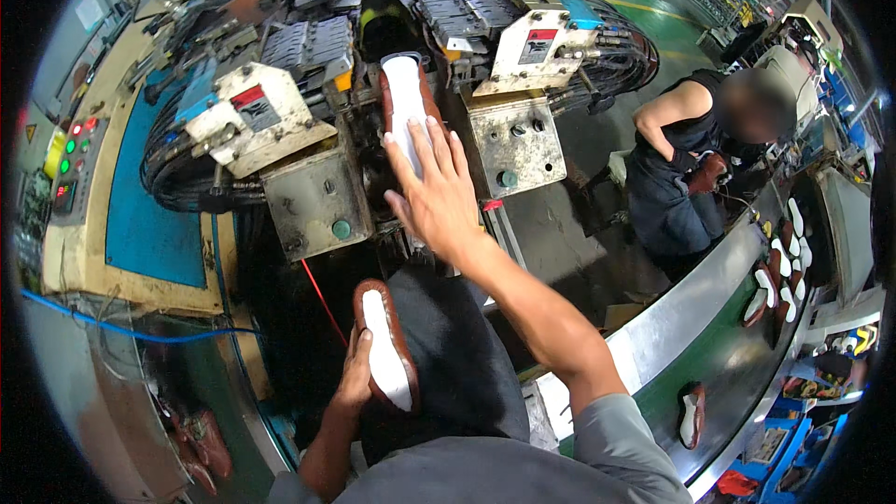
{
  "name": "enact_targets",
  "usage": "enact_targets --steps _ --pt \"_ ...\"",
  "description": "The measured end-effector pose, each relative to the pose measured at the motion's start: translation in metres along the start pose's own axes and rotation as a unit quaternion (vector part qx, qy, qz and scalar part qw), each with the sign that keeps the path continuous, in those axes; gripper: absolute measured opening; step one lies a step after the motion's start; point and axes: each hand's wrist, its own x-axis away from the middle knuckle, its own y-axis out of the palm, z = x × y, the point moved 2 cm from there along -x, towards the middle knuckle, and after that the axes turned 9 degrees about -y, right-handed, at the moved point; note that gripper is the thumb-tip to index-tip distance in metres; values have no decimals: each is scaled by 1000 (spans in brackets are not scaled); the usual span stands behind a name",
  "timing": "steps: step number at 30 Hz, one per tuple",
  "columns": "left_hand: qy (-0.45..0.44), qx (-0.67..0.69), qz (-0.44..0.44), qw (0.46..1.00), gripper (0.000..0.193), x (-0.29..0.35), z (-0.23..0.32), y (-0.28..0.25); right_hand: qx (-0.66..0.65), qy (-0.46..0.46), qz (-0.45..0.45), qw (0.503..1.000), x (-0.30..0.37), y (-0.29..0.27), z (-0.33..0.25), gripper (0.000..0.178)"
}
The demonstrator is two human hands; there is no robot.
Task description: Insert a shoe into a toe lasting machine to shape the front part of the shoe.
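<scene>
A brown shoe upper with a white insole [407, 93] sits sole-up in the middle of the machine [327, 121], its far end beneath a dark opening. My right hand [434, 177] lies on the near part of that insole, fingers stretched out and flat. By my lap, my left hand [357, 364] grips a second brown shoe upper [413, 373] along its left side, its white insole facing up. The thumb and part of the fingers are hidden by that shoe.
Metal blocks [317, 205] and cable bundles flank the machine. A button panel [75, 163] stands at far left. To the right, a green conveyor [653, 420] carries several shoes. A co-worker [667, 168] sits beyond it, holding a brown shoe. More brown shoes [205, 443] lie lower left.
</scene>
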Motion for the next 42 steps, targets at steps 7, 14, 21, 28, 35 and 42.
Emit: enact_targets --steps 7,14,21,28,35,42 --pt "-9 72 -67 995 67 -10 -19 -9 105 -22 -7 994 2 33 12 63" --pt "-81 54 -52 994 70 3 7 37 131 -37 -4 991 -55 53 41 65" --pt "-51 82 -124 988 80 -25 45 74 153 -79 82 982 -134 85 94 45" --pt "-55 172 -212 960 88 -45 80 80 70 -60 39 995 -118 101 106 49" --pt "-67 227 -276 932 92 -40 88 81 19 -69 56 996 -121 69 95 52" --pt "-102 278 -322 899 90 -12 83 62 -190 -3 37 981 -8 39 12 69"
